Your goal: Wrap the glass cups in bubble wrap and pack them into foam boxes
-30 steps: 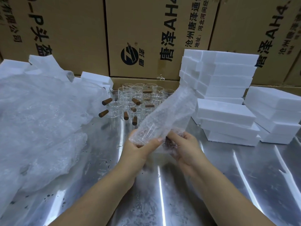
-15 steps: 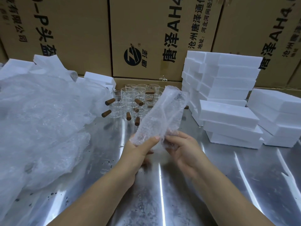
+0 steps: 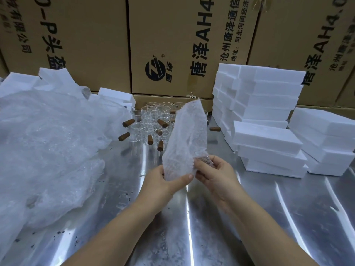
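While the sheet of bubble wrap (image 3: 186, 137) is held up above the middle of the tabletop (image 3: 288, 208), its lower end is kept between both hands. The left hand (image 3: 161, 183) is closed round the bottom of the sheet, and its thumb is laid across the front. The right hand (image 3: 217, 175) is placed just beside it, and the lower right edge of the sheet is pinched by its curled fingers. The sheet is gathered into a loose cone that stands nearly upright and leans a little to the right, with its upper end free. Something small and brown is seen through the wrap at the right fingertips. Whether a cup is inside cannot be told clearly.

The glass cups (image 3: 151, 121) are set in a tight group near the far edge of the tabletop, about its middle, and are partly hidden behind the held sheet. They are upright, and short brown handles (image 3: 128, 122) stick out from their sides.

The foam boxes (image 3: 269, 93) are piled in a tall stack at the far edge, to the right of the cups. A lower stack is placed just in front of it, and one more stack is seen toward the right edge.

The left side of the tabletop is covered by a large pile of bubble wrap (image 3: 48, 150). Some white foam pieces (image 3: 115, 96) are seen behind it at the far edge. Printed cardboard cartons (image 3: 92, 45) are stacked behind the far edge. The tabletop is of shiny metal, and dark specks are scattered on it toward the near left corner.
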